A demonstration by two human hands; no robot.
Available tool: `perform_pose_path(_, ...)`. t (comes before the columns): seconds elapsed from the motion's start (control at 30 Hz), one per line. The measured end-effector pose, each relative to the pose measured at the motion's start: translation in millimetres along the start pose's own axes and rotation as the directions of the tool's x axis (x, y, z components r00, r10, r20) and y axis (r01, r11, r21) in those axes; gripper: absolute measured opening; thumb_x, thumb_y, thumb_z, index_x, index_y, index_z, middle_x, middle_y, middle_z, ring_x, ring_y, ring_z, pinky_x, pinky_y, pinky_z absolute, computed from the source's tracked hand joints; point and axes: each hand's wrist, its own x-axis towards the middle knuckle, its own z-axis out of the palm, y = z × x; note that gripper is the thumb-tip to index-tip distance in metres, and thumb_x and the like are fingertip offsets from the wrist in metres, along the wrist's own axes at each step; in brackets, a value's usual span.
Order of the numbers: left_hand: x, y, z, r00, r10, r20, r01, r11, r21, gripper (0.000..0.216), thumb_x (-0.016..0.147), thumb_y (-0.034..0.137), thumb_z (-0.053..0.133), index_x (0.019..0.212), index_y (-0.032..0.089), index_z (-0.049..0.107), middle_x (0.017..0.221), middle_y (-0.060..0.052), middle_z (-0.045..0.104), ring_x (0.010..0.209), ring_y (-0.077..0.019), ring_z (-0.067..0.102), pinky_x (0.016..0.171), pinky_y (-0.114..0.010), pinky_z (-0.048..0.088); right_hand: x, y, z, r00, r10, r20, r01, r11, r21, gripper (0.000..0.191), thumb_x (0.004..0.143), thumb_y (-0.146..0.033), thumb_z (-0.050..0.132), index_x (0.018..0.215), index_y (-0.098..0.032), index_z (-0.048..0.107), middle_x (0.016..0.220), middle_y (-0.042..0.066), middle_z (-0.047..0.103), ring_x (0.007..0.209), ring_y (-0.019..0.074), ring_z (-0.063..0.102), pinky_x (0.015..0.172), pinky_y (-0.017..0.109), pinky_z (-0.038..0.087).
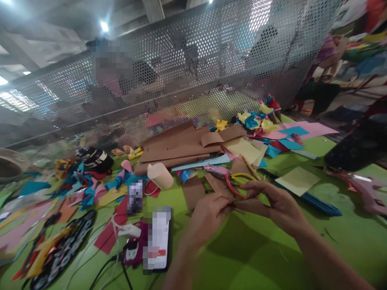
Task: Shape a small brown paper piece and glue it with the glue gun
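Note:
My left hand [210,213] and my right hand [279,207] meet over the green table, fingers closed on a small piece of brown paper [254,207]. The paper stretches between them, and my fingers hide part of it. Just behind my fingers lie scissors with a red and yellow handle [242,176]. Brown paper scraps [193,192] lie beyond my left hand. Beyond my right hand, a pale yellow paper square [298,181] rests partly over a blue tool [322,204], which may be a cutter.
A phone [161,237], white cables and a power bank [133,253] lie left of my hands. A cup [161,176] stands behind them. Large brown paper [178,145] lies before a perforated metal screen [193,60]. A pink glue gun [365,193] is at right.

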Motion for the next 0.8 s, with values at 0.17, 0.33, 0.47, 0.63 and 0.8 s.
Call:
perform_pose_path(0.17,2,-4,16,0.996,0.078,-0.054,-0.066,0.979,0.192,0.044,0.093,0.026,0.068,0.136,0.021,0.060,0.121,-0.012,0.071,0.114,-0.0283,0.066,0.098,-0.046,0.055,3,0,7,0.998,0.034,-0.043,-0.034,0.999,0.006,0.017,0.079,-0.026,0.076,0.096,-0.023,0.075,0.081,0.002,0.076,0.073,0.0215,0.073,0.068,0.031,0.060)
perform_pose_path(0.33,3,-12,29,0.992,0.089,-0.092,-0.062,0.964,0.260,0.035,0.092,0.018,0.065,0.126,0.023,0.066,0.107,-0.010,0.075,0.101,-0.0269,0.069,0.093,-0.047,0.057,3,-2,14,0.994,0.110,0.003,-0.110,0.993,0.045,0.022,0.077,-0.022,0.070,0.099,-0.024,0.074,0.078,0.000,0.072,0.069,0.0197,0.070,0.064,0.030,0.058)
perform_pose_path(0.47,4,-12,26,0.989,-0.047,-0.141,0.047,0.999,-0.002,0.032,0.092,0.018,0.064,0.123,0.024,0.070,0.115,-0.010,0.076,0.105,-0.0263,0.069,0.095,-0.045,0.055,1,0,11,0.978,0.194,0.073,-0.205,0.957,0.207,0.031,0.085,-0.037,0.071,0.114,-0.024,0.073,0.083,0.002,0.074,0.074,0.0204,0.071,0.061,0.027,0.057)
perform_pose_path(0.63,6,-14,22,0.962,-0.273,-0.028,0.193,0.746,-0.637,0.033,0.087,0.039,0.073,0.111,0.017,0.074,0.107,-0.010,0.077,0.098,-0.0237,0.070,0.090,-0.036,0.055,-1,4,3,0.982,0.183,0.039,-0.186,0.937,0.296,0.026,0.092,-0.047,0.068,0.110,-0.031,0.077,0.103,0.004,0.078,0.093,0.0229,0.074,0.078,0.030,0.060)
perform_pose_path(0.8,5,-21,19,0.954,-0.225,0.197,0.290,0.535,-0.794,0.055,0.077,0.063,0.078,0.095,0.011,0.075,0.083,-0.008,0.073,0.075,-0.0173,0.066,0.079,-0.031,0.053,2,-1,1,0.998,-0.040,0.057,0.032,0.990,0.134,0.022,0.088,-0.041,0.075,0.109,-0.033,0.079,0.118,0.007,0.072,0.115,0.0264,0.067,0.095,0.037,0.057)
